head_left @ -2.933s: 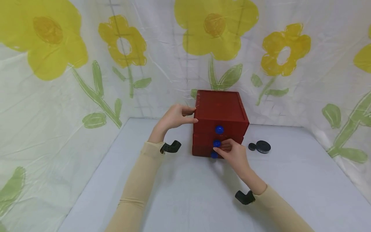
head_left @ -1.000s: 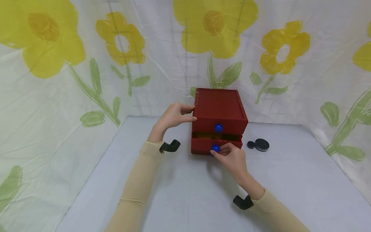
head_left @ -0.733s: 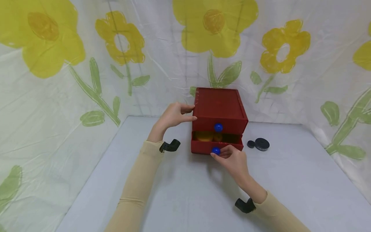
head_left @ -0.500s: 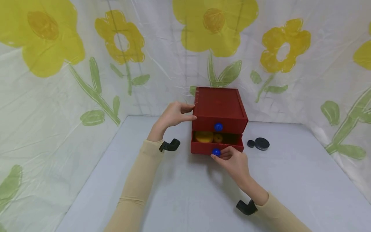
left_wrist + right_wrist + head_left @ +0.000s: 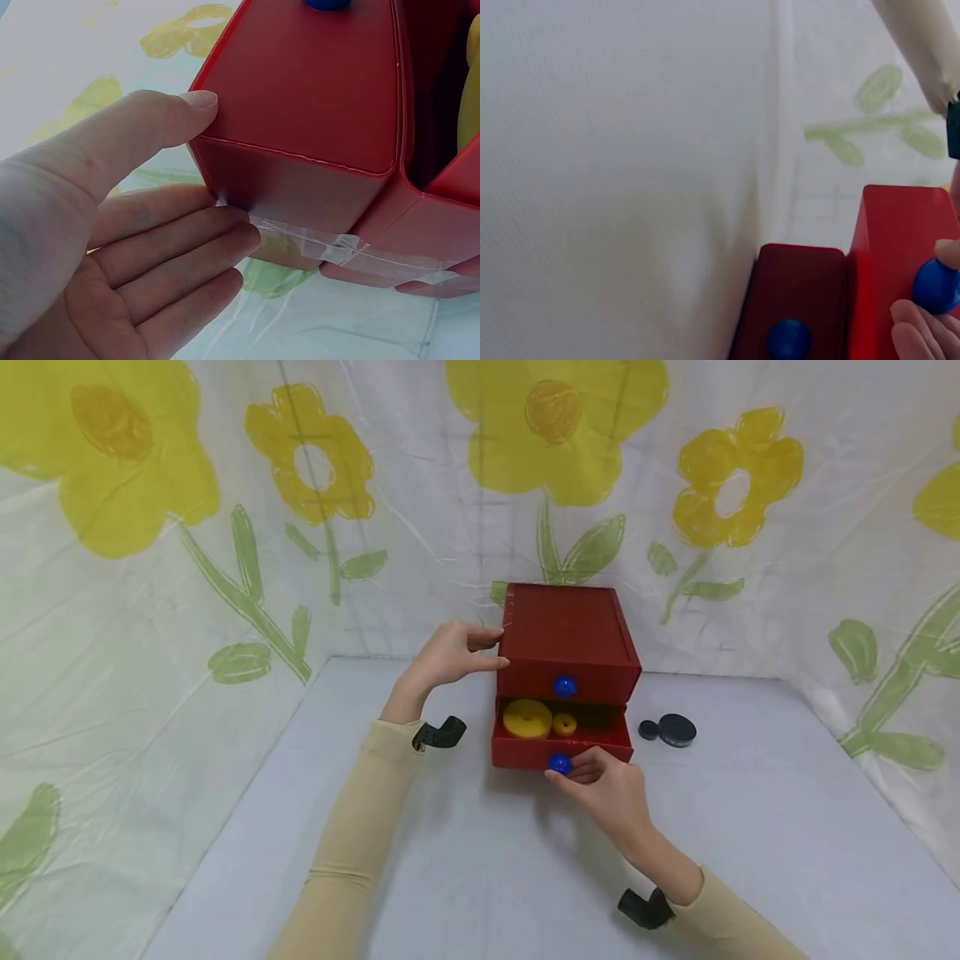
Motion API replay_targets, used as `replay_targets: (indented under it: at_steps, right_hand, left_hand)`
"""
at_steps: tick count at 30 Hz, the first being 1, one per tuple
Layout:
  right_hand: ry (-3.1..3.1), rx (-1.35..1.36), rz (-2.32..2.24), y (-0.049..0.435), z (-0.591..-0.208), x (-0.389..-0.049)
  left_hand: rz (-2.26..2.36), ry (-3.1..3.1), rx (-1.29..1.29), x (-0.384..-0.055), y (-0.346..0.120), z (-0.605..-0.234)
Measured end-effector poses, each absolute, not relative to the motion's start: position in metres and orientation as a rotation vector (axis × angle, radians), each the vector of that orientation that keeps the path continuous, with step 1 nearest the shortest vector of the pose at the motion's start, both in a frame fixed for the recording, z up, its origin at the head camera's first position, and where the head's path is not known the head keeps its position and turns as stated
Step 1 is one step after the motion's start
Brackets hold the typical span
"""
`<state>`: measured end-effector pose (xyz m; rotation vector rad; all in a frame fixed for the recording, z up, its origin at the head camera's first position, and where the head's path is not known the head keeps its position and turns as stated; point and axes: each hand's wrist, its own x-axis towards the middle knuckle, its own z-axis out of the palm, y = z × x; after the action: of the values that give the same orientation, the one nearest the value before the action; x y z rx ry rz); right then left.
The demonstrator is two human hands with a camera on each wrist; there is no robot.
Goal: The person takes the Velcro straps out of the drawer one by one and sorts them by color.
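A red drawer cabinet (image 5: 566, 625) stands at the back of the table. My right hand (image 5: 611, 793) pinches a round blue knob (image 5: 559, 764) between thumb and fingertips. That knob belongs to the middle drawer (image 5: 525, 753), which is pulled out. Inside it lie a large yellow disc (image 5: 527, 719) and a small yellow disc (image 5: 564, 725), each with a centre hole. My left hand (image 5: 142, 225) rests at the cabinet's left front corner, thumb on the front face and straight fingers along the side. The top drawer's blue knob (image 5: 566, 687) is untouched.
A lower drawer (image 5: 799, 292) with its own blue knob (image 5: 789, 339) is shut in the right wrist view. Right of the cabinet, a large black disc (image 5: 677, 731) and a small black disc (image 5: 648, 730) lie on the table (image 5: 450, 860). A flowered curtain (image 5: 420, 527) hangs behind.
My right hand has drawn the middle drawer out toward me by its knob, revealing the yellow discs. The left hand has stayed at the cabinet's corner.
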<state>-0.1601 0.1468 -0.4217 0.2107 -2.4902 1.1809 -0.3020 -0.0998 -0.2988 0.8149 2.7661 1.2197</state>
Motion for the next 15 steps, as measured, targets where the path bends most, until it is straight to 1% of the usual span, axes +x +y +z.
replay_targets:
  at_steps: [15]
  right_hand:
    - [-2.478,0.297,1.092,0.1471,-0.4222,-0.1498]
  left_hand:
    - [1.214,2.768,0.828,-0.3047,-0.1003,-0.3012]
